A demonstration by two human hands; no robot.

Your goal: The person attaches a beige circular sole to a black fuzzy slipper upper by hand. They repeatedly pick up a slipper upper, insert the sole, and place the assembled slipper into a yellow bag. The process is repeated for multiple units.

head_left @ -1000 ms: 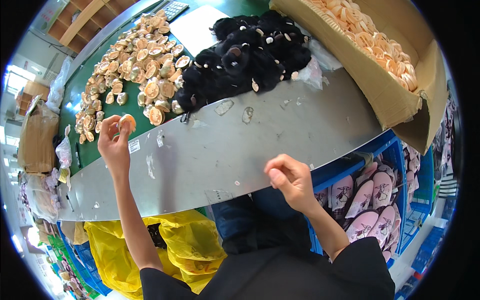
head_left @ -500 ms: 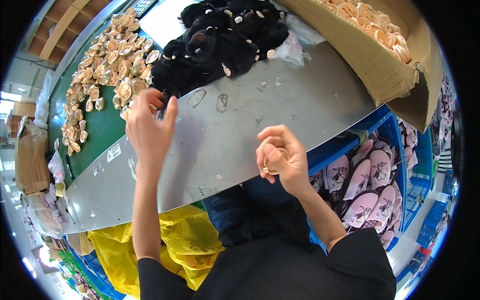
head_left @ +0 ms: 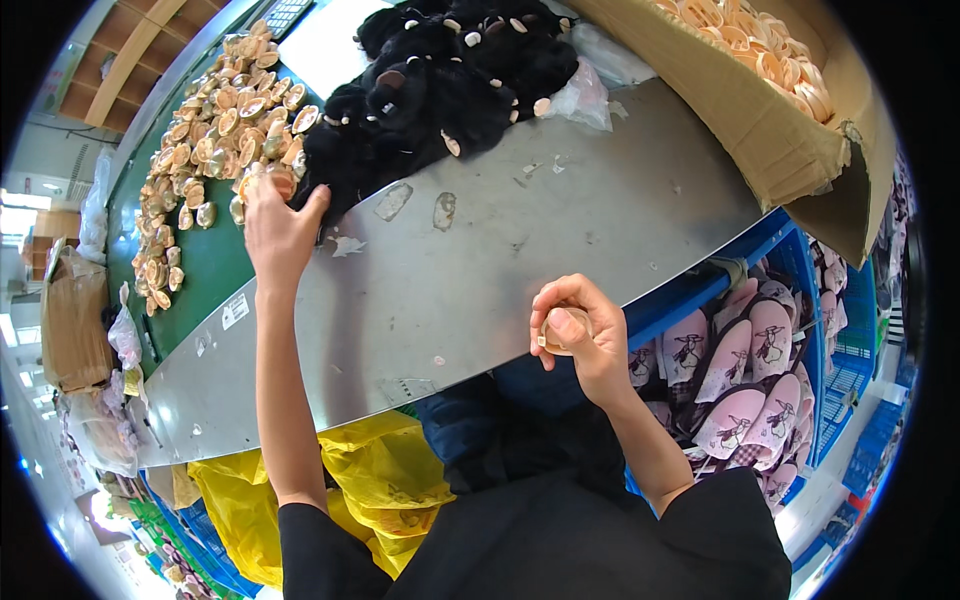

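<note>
R hand (head_left: 588, 338) clamped on beige round pc (head_left: 562, 346); L hand (head_left: 280, 232) well apart, fingers at gold-beige pile (head_left: 235, 122), can't tell grip from here. Best pinch 1 by its rim.

Brt, glare far L; tabletop (head_left: 480, 260) w/ soft shadow; edges warped.
</note>
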